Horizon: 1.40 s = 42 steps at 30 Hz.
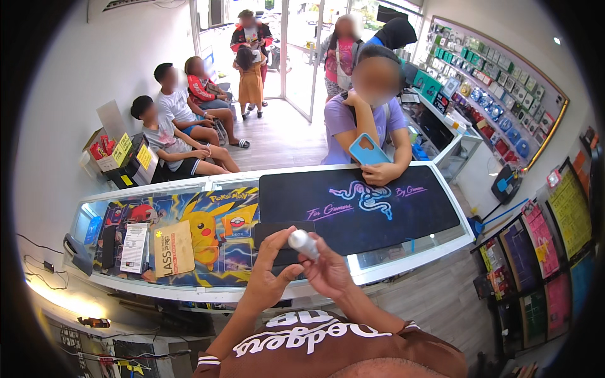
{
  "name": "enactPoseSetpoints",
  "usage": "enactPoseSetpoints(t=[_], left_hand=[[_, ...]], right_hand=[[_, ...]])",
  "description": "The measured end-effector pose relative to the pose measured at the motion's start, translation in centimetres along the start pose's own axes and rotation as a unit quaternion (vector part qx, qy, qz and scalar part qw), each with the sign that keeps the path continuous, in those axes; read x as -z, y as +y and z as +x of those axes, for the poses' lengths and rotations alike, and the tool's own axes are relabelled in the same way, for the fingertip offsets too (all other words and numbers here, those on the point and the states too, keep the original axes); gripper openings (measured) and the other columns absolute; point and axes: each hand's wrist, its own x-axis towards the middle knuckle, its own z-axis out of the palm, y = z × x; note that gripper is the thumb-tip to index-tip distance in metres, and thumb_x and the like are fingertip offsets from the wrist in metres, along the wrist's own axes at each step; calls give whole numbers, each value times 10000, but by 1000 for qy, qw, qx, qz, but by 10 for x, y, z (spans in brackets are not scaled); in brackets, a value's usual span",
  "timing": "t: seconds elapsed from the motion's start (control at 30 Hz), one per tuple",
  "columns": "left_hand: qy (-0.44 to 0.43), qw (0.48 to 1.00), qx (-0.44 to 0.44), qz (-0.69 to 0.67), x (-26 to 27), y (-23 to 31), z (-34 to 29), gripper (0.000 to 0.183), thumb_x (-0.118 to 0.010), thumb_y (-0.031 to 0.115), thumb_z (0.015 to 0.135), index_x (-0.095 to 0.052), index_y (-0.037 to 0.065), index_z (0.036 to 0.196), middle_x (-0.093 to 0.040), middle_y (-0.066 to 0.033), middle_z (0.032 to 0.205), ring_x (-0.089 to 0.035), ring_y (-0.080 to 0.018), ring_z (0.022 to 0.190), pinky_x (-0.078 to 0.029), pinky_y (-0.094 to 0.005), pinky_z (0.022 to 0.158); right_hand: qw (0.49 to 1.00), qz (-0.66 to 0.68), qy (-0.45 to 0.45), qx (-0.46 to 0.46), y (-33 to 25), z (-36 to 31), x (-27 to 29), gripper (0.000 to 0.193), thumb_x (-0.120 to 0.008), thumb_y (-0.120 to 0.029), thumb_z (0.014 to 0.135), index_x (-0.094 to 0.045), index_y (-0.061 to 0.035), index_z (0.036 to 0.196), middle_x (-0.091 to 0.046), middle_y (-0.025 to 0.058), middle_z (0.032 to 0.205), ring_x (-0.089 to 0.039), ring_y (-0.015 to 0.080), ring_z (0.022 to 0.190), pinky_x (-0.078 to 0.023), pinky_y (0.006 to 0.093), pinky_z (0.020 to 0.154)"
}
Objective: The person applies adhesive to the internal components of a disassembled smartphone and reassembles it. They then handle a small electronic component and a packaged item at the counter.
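My right hand (pixel 329 269) is wrapped round a small white bottle (pixel 304 244), its rounded white end tilted up toward me. Just left of it, my left hand (pixel 272 271) has its thumb and fingers apart. Its fingertips come close to the bottle's end; whether they touch is unclear. Beyond my hands, a dark flat rectangular object (pixel 268 233), partly hidden by my left hand, lies on the black desk mat (pixel 296 189). A person across the counter holds a light blue phone case (pixel 367 151).
The white-framed glass counter (pixel 394 268) runs across in front of me. On its left, a cartoon-printed mat (pixel 234 208) carries a brown envelope (pixel 174 247), a printed paper pad (pixel 135 247) and a dark narrow object (pixel 109 246). Several people sit or stand beyond. Accessories hang on the right wall.
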Motion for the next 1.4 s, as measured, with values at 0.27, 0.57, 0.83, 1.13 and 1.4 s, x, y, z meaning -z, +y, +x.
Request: enactPoseSetpoints(t=[0.27,0.57,0.83,1.13,1.4], left_hand=[[204,967,10,-155,104,6,-66,543,-721,358,940,-565,-28,1289,-631,-100,1198,-606,-203,1123,-488,-380,983],[607,793,19,48,200,-26,-245,416,-685,163,963,-576,15,1336,-680,-68,1221,-591,-106,991,-467,-285,931],[759,634,95,119,238,-80,-433,320,-652,150,987,-614,26,1279,-656,-50,1073,-628,-130,982,-501,-299,902],[475,493,473,555,384,-165,-549,406,-514,345,1031,-646,40,1266,-660,-228,1179,-640,-390,1030,-495,-483,860],[551,614,405,394,392,-172,-513,509,-620,181,982,-491,-30,1427,-556,-261,1362,-588,-394,1193,-464,-446,1013]], right_hand=[[968,-197,-74,-134,102,41,-32,439,-595,-381,1016,-547,-57,1309,-674,96,1161,-683,186,925,-555,324,797],[926,-345,-128,-85,152,43,-35,414,-471,-355,1072,-570,-3,1266,-675,126,1114,-637,191,865,-511,324,769],[887,-394,-151,-186,216,49,-56,378,-484,-338,1066,-589,2,1193,-673,125,1063,-635,181,848,-499,309,748],[862,-419,-119,-259,244,43,-69,319,-577,-331,1035,-599,-38,1159,-687,103,1033,-666,157,846,-527,305,776],[896,-395,-56,-193,216,40,-57,271,-537,-305,1061,-604,-59,1153,-671,80,1059,-649,127,865,-515,293,797]])
